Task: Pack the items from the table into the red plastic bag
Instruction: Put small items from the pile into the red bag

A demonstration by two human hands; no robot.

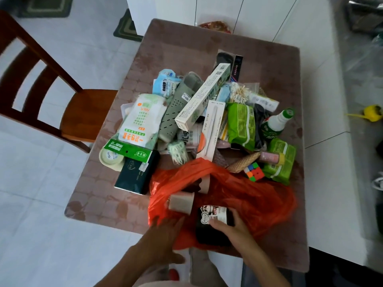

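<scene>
The red plastic bag (255,197) lies open on the near edge of the table (182,50). My right hand (232,226) grips a black packet with a panda label (213,216) inside the bag's mouth. My left hand (163,235) holds the bag's near left rim. A beige cup (181,203) lies inside the bag. Behind the bag lies a heap of items: a dark green tissue box (134,175), a white glove pack (143,121), a long white box (203,96), green packets (241,125), a white bottle (275,123) and a colour cube (253,171).
A wooden chair (51,96) stands left of the table. White cabinets (217,11) are behind it, and a white counter runs along the right. A yellow object (373,112) lies on the floor at the right. Floor mats (126,27) lie at the far left.
</scene>
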